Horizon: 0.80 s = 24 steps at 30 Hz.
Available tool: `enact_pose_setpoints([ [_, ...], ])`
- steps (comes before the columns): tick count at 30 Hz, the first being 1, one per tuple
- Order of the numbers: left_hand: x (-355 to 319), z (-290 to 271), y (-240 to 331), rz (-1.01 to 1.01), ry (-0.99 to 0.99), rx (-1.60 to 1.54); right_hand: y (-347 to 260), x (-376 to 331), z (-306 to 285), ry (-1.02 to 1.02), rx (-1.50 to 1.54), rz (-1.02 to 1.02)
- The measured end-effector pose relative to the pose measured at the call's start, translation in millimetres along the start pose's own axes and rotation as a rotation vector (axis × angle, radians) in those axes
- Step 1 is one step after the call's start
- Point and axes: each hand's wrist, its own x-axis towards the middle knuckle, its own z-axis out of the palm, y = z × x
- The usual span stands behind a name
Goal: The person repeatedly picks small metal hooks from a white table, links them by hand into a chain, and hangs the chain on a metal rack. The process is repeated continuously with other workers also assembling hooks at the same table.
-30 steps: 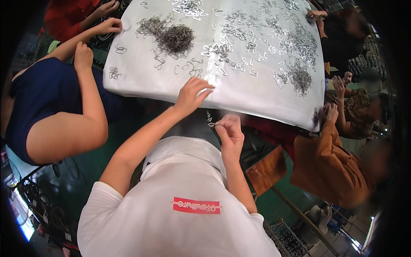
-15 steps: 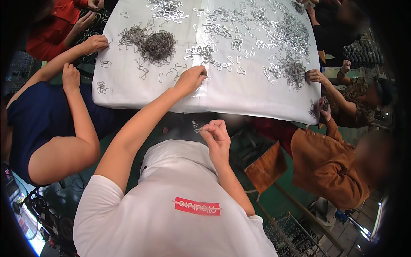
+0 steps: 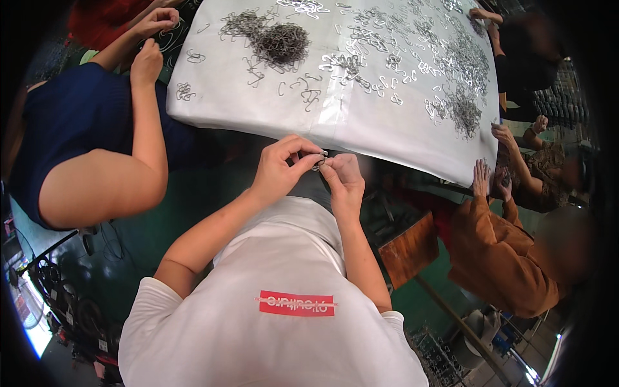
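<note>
Where my left hand [image 3: 278,169] and right hand [image 3: 343,177] meet, both pinch one small metal hook [image 3: 320,161] below the white tabletop [image 3: 361,126].

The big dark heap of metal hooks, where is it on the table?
In the head view, the heap of hooks sits on the table's far left part, beyond both hands.

The left hand [image 3: 278,169], which a second ago reached onto the white sheet-covered table [image 3: 361,126], has drawn back off it. It now meets the right hand [image 3: 342,177] before the chest, both pinching a small bent metal wire hook [image 3: 320,160].
</note>
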Motion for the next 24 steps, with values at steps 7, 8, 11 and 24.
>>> enact_pose_setpoints([
  [7, -19.5, -15.9, -3.7, 0.106, 0.053, 0.07, 13.7, 2.5, 13.1, -0.128, 0.057, 0.015],
  [8, -22.5, -18.2, -5.2, 0.097, 0.065, 0.072, 14.0, 6.3, 10.2, -0.178, 0.087, 0.043],
  [11, -31.3, -24.6, -8.9, 0.082, 0.106, 0.063, 12.4, 34.5, 2.7, -0.248, -0.003, 0.09],
  [24, -48.3, -30.3, -20.3, 0.113, 0.312, 0.114, 44.8, 228.4, 184.0, -0.377, -1.079, -0.311],
])
